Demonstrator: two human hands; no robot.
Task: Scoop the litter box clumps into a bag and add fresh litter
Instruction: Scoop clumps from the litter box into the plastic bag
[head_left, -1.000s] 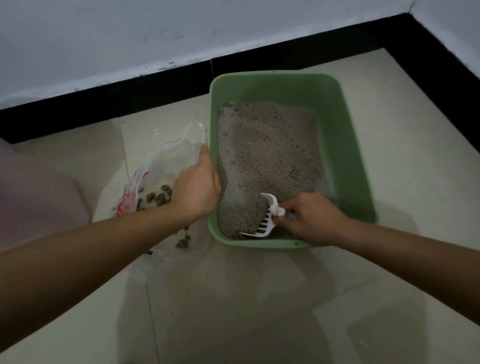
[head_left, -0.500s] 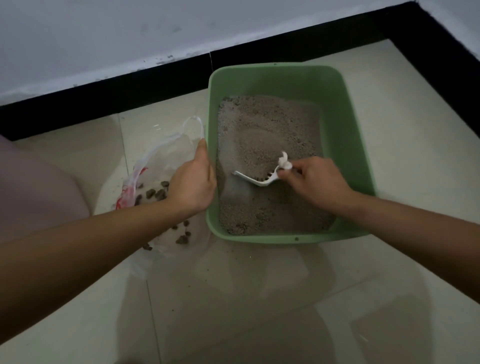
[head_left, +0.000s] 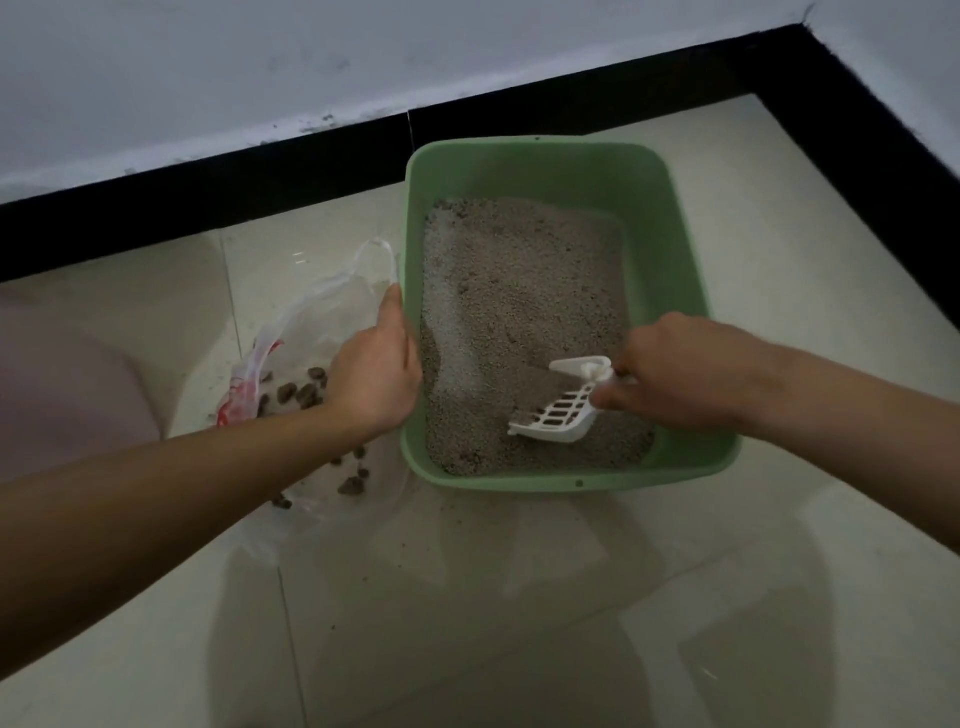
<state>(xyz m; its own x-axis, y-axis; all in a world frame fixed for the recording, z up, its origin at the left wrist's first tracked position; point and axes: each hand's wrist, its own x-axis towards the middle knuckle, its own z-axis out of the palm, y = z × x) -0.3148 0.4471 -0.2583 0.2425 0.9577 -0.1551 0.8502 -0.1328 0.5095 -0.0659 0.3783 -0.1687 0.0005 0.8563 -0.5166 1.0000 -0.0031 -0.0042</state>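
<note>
A green litter box (head_left: 670, 249) sits on the tiled floor, filled with grey litter (head_left: 519, 280). My right hand (head_left: 675, 374) grips the handle of a white slotted scoop (head_left: 558, 410), whose blade rests low in the litter near the box's front right. To the left of the box lies a clear plastic bag (head_left: 311, 322) with red print, holding several dark clumps (head_left: 301, 392). My left hand (head_left: 376, 374) is closed on the bag's edge, against the box's left wall. A few clumps (head_left: 353, 486) show through the bag under my forearm.
A white wall with a black skirting (head_left: 260, 176) runs behind the box and turns along the right side. A pinkish shape (head_left: 62, 395) fills the left edge. Litter crumbs dot the pale tiles (head_left: 467, 597) in front of the box.
My right hand has drawn the scoop from the middle of the litter back toward the front right of the box. My left hand has stayed on the bag.
</note>
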